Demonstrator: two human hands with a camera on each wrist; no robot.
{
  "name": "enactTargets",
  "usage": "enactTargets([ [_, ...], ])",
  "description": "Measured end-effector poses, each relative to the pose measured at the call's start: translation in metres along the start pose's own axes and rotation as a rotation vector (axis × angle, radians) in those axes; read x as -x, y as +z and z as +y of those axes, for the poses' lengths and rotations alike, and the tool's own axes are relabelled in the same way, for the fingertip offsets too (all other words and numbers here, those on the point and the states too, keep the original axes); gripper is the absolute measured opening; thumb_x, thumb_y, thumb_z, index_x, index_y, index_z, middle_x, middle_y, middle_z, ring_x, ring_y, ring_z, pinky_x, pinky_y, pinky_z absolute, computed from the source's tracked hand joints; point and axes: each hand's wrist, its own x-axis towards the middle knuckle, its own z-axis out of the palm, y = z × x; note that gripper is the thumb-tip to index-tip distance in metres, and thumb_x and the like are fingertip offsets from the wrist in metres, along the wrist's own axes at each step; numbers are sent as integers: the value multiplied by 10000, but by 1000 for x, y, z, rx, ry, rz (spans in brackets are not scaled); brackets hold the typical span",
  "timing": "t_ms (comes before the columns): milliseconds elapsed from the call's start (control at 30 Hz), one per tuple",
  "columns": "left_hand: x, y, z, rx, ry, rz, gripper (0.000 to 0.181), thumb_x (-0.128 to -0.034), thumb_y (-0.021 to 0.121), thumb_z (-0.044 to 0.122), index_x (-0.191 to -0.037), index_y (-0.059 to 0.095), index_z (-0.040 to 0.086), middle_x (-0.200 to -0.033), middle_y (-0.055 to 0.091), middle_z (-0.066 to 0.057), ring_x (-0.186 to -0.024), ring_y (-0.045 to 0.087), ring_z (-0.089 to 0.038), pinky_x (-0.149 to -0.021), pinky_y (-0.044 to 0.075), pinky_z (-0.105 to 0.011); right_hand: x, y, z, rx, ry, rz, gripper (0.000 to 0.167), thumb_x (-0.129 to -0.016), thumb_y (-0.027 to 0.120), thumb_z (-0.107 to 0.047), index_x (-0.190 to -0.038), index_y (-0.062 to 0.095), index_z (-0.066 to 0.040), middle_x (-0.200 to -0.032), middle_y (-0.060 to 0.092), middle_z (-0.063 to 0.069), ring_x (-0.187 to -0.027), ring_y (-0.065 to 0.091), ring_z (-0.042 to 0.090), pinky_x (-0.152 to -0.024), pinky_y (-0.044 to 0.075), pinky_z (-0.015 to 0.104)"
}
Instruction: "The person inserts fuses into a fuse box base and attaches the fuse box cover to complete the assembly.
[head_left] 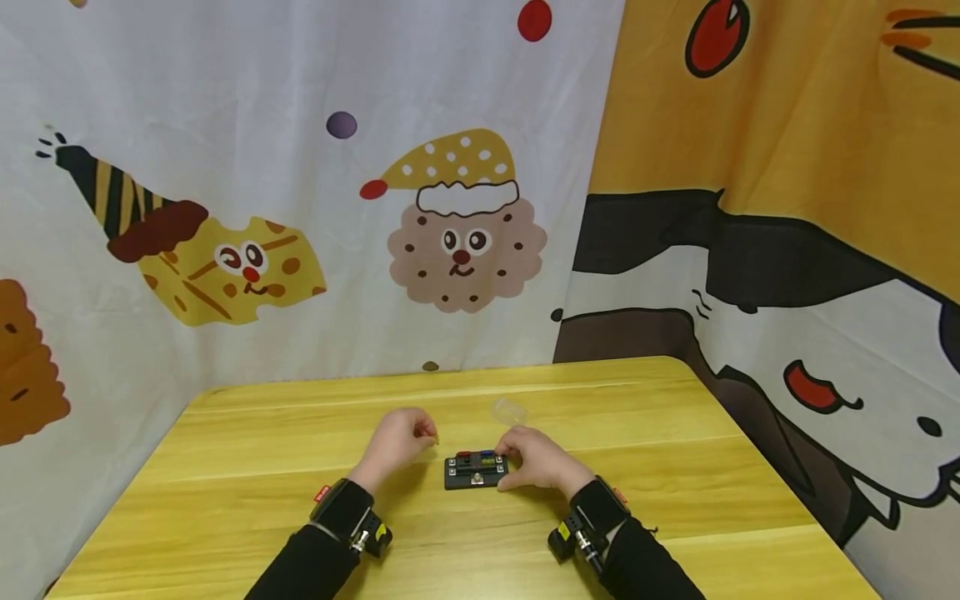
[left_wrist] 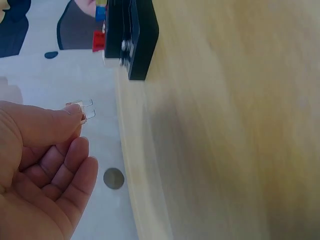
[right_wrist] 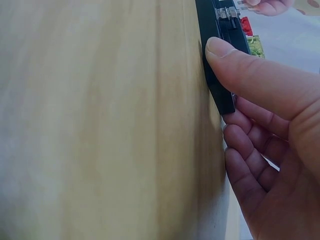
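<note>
A black fuse block lies on the table, with metal terminals and coloured blade fuses along its far side. My right hand grips the block's right end, thumb on the near side and fingers behind. To the left of the block, my left hand pinches a small see-through blade fuse between thumb and forefinger, its two prongs pointing away from the fingertips. The fuse is apart from the block. A red fuse sits in the block, and a yellow-green one shows in the right wrist view.
A clear plastic piece lies behind the block, close to my right hand. The wooden table runs back to a printed curtain behind it and on the right. Each wrist wears a strapped camera.
</note>
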Motion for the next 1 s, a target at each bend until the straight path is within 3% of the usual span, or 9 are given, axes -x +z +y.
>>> enactTargets([
  [533,6,14,24,45,128,-47,189,-789,784,-27,-747,666,114,-729,607,65,-674,544,-68,-642,472,-264,-1,0,1,-10,10,3,419,-722,901,-252,-1041,675,-100,-1021,585,-30,-948,577,197,-887,479,395],
  [1000,6,24,32,37,140,-64,166,-790,786,-4,-747,679,115,-724,598,69,-656,530,-66,-616,454,-259,-3,3,5,8,-8,18,409,-716,901,-258,-1030,677,-123,-999,582,-40,-925,571,167,-876,477,375],
])
